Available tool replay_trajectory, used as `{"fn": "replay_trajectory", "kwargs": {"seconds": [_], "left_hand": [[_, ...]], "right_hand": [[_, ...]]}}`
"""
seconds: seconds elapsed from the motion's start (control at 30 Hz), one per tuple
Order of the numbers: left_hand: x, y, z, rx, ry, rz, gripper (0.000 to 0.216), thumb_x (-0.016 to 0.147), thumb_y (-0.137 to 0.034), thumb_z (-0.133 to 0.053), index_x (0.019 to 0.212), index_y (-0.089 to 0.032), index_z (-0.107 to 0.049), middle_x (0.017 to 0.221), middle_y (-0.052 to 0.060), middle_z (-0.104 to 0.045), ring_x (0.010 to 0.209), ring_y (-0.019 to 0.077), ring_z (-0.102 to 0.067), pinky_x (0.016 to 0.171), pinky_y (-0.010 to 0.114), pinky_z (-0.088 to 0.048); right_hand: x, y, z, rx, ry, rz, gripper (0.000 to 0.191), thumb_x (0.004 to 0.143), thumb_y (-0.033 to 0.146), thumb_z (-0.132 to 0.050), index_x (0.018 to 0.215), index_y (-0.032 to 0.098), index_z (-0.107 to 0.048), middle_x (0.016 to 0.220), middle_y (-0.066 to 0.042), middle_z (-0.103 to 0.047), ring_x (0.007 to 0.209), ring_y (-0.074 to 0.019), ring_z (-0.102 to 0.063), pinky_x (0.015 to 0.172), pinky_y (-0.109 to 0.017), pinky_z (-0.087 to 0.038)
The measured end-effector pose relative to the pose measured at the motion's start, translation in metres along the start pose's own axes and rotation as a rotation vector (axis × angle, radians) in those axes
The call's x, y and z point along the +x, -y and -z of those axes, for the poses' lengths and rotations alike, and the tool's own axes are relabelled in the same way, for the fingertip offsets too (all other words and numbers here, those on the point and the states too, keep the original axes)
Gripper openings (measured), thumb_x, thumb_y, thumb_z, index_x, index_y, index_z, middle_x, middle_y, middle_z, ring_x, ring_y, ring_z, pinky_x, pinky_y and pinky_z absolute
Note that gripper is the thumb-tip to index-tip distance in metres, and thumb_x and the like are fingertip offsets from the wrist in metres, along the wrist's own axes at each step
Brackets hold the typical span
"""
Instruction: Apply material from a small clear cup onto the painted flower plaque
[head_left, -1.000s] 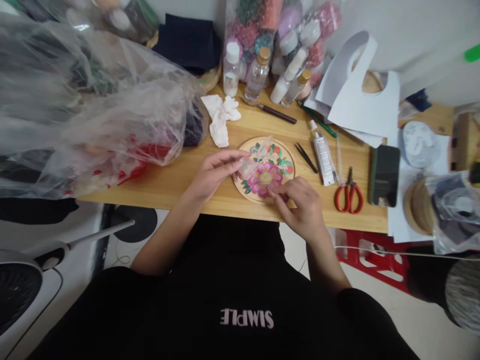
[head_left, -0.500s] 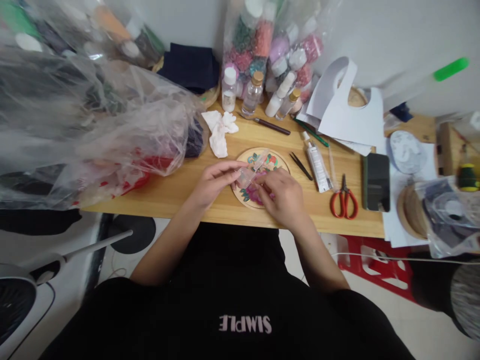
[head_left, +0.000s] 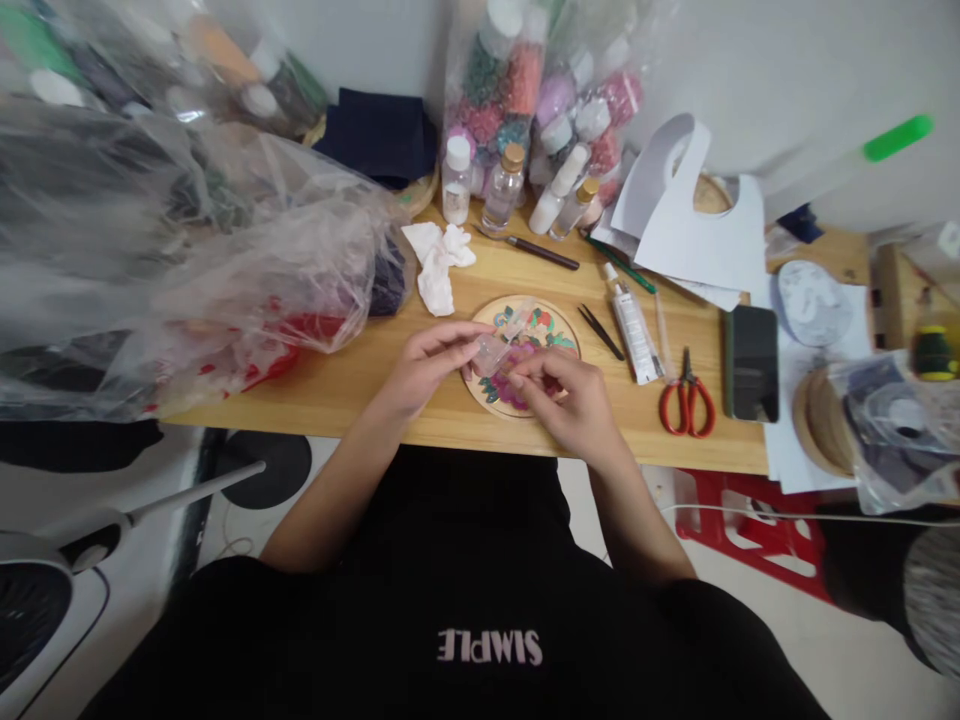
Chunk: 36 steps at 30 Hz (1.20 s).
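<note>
My left hand [head_left: 427, 365] pinches a small clear plastic bag [head_left: 491, 352] between thumb and fingers, above the left side of a round wooden-rimmed disc. That disc [head_left: 491, 400] lies on the table and carries a colourful flower design with a purple bloom [head_left: 517, 365] and green leaves. Over the disc's lower right, my right hand [head_left: 566, 395] is closed, thumb and index fingertip together beside the bag. Whatever those fingertips hold is too small to make out. Black tweezers [head_left: 600, 332] lie just right of the disc.
On the wooden table [head_left: 360, 390] are crumpled tissue [head_left: 436, 265], a dark-handled tool [head_left: 544, 252], a white tube [head_left: 634, 330], red-handled scissors [head_left: 687, 400] and a phone [head_left: 752, 362]. Bottles [head_left: 504, 190] stand at the back. A large plastic bag [head_left: 285, 220] fills the left.
My right hand has drawn slightly back from the bag and turned, uncovering more of the purple flower. My left hand and the bag stay nearly in place.
</note>
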<state>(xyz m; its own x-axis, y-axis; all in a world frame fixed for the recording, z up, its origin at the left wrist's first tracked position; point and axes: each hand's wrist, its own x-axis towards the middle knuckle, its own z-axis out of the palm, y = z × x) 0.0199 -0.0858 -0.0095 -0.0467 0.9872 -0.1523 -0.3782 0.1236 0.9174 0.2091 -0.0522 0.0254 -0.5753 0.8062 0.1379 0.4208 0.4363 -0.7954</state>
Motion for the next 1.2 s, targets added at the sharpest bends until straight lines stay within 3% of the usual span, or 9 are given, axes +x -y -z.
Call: {"fn": "replay_trajectory", "kwargs": {"seconds": [0.17,0.43,1.07,1.2], "left_hand": [[0.001,-0.001,-0.001,-0.005,0.003,-0.006,0.021,0.073,-0.033,-0.077,0.089,-0.02,-0.077,0.074,0.001,-0.072,0.061,0.01,-0.062,0.057,0.022,-0.048],[0.002,0.001,0.0,-0.015,0.011,0.0,0.022,0.073,-0.032,-0.077,0.091,-0.019,-0.076,0.083,0.003,-0.075,0.063,0.0113,-0.064,0.057,0.023,-0.048],[0.003,0.002,0.002,-0.028,0.022,0.002,0.023,0.072,-0.032,-0.078,0.09,-0.019,-0.076,0.078,0.001,-0.073,0.06,0.01,-0.064,0.056,0.022,-0.049],[0.002,0.002,0.002,0.01,0.018,0.004,0.023,0.075,-0.032,-0.075,0.093,-0.018,-0.075,0.082,0.003,-0.074,0.062,0.0103,-0.063,0.058,0.023,-0.049]], "right_hand": [[-0.016,-0.006,0.01,-0.034,-0.022,0.028,0.014,0.089,0.021,-0.059,0.075,0.021,-0.062,0.069,0.0,-0.065,0.061,-0.0139,-0.053,0.06,-0.028,-0.044],[-0.036,-0.025,0.009,-0.252,-0.001,0.105,0.01,0.09,0.022,-0.057,0.081,0.021,-0.063,0.069,-0.004,-0.064,0.067,-0.0189,-0.056,0.063,-0.032,-0.045],[-0.039,-0.027,0.006,-0.281,0.031,0.083,0.014,0.091,0.025,-0.055,0.08,0.022,-0.063,0.075,-0.005,-0.067,0.072,-0.0197,-0.058,0.066,-0.033,-0.047],[-0.037,-0.023,0.01,-0.286,-0.01,0.136,0.011,0.09,0.021,-0.057,0.081,0.021,-0.063,0.071,-0.004,-0.066,0.069,-0.0187,-0.057,0.063,-0.032,-0.046]]}}
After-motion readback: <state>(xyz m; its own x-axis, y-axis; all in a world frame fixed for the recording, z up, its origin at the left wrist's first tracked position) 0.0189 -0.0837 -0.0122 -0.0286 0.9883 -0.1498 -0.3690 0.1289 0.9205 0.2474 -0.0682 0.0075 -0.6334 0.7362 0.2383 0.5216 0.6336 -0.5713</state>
